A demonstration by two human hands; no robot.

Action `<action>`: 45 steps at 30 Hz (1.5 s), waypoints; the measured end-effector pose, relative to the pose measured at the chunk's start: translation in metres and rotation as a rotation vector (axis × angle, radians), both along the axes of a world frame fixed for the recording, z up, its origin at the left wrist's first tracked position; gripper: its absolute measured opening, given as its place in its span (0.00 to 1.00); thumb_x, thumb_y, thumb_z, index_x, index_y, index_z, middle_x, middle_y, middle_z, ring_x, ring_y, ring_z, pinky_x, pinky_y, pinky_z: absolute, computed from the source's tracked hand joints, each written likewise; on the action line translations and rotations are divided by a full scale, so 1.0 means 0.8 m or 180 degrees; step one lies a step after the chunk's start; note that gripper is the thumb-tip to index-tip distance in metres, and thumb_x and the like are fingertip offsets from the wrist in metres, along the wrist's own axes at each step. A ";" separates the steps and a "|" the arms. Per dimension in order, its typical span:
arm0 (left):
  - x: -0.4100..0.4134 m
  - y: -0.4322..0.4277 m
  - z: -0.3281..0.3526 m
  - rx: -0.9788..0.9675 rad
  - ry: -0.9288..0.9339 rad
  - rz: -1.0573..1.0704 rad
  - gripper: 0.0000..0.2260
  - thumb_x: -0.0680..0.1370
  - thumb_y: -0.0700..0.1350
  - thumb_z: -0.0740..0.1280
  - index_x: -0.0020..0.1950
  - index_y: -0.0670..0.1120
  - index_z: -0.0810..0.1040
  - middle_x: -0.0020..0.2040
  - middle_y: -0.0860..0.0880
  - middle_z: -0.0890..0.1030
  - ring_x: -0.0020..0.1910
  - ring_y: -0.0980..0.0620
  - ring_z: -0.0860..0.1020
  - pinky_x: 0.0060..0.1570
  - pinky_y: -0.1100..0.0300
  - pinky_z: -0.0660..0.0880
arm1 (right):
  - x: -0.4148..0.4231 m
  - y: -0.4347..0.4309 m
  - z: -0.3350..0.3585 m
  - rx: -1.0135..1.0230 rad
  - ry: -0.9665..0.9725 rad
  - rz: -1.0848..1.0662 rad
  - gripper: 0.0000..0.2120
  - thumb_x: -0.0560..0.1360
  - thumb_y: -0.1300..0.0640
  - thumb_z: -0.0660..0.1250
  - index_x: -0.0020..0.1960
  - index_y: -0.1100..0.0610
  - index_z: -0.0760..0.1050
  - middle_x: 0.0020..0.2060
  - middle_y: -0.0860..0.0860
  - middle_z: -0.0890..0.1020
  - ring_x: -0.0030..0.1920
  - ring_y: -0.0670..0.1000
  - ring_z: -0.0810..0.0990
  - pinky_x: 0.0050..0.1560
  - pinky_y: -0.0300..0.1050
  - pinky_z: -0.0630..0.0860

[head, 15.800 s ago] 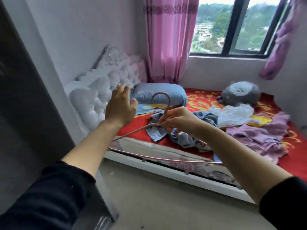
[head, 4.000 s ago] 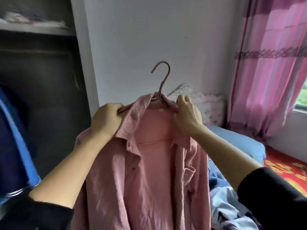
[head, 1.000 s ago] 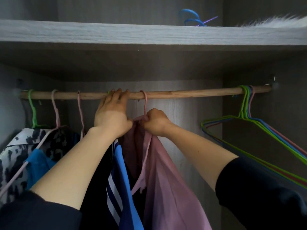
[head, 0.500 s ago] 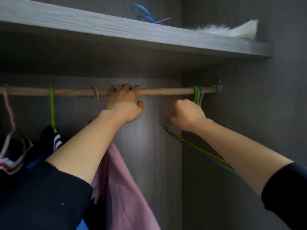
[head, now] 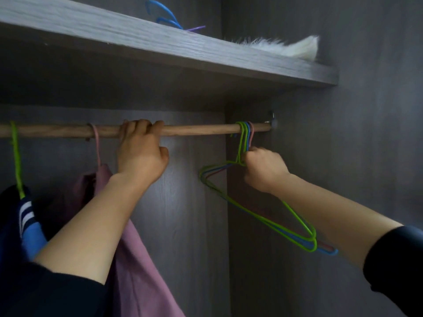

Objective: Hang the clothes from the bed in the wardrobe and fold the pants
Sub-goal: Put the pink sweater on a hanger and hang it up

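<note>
Left hand (head: 139,156) is curling its fingers closed over the wooden rail (head: 194,129); beside it the pink shirt (head: 137,271) is hanging. Right hand (head: 263,169) is pinching shut on the necks of the empty hangers (head: 270,221).

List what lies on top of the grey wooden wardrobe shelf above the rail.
On the grey wooden wardrobe shelf: blue wire hangers beside a purple one, and a white furry item. The shelf's front edge hides anything lying further back.

shirt (head: 142,259) hanging on rod (head: 194,129), empty hangers (head: 263,216) at right
</note>
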State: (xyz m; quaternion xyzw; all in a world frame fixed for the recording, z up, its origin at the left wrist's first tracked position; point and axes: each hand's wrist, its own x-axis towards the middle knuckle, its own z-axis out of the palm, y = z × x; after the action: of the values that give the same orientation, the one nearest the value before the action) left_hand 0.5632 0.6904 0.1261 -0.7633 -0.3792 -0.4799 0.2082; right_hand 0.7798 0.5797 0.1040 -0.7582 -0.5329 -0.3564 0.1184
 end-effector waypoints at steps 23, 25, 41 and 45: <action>-0.003 -0.072 -0.040 -0.1025 0.0509 -0.0129 0.31 0.76 0.53 0.64 0.76 0.46 0.59 0.77 0.42 0.58 0.73 0.39 0.59 0.70 0.48 0.58 | -0.062 -0.052 -0.067 0.1093 0.2737 0.1742 0.11 0.75 0.52 0.62 0.46 0.59 0.77 0.32 0.56 0.79 0.35 0.60 0.77 0.43 0.60 0.78; 0.007 -0.103 -0.061 -0.1262 0.0556 -0.0291 0.30 0.77 0.54 0.63 0.77 0.49 0.58 0.76 0.43 0.59 0.72 0.40 0.61 0.68 0.48 0.62 | -0.055 -0.086 -0.078 0.1021 0.2715 0.1660 0.04 0.77 0.57 0.64 0.47 0.56 0.77 0.34 0.54 0.80 0.36 0.58 0.79 0.41 0.54 0.78; 0.158 -0.496 -0.287 -0.1726 0.0037 -0.1689 0.17 0.79 0.47 0.60 0.68 0.47 0.70 0.64 0.46 0.74 0.63 0.44 0.69 0.54 0.49 0.70 | 0.035 -0.558 -0.250 -0.0158 0.3968 0.0974 0.08 0.73 0.68 0.68 0.49 0.59 0.80 0.32 0.51 0.80 0.30 0.48 0.80 0.23 0.38 0.72; 0.217 -0.608 -0.350 -0.2258 0.0605 -0.1995 0.19 0.79 0.47 0.59 0.69 0.46 0.69 0.66 0.44 0.72 0.66 0.44 0.68 0.59 0.49 0.69 | 0.073 -0.697 -0.304 -0.0170 0.4174 0.0355 0.06 0.72 0.68 0.68 0.49 0.64 0.80 0.35 0.58 0.81 0.30 0.48 0.79 0.24 0.38 0.74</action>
State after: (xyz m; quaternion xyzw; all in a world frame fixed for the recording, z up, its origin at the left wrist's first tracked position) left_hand 0.7366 0.2042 -0.1543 -0.9052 -0.2506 -0.2887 -0.1858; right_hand 0.8381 0.0217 -0.1389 -0.7921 -0.3975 0.1995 0.4180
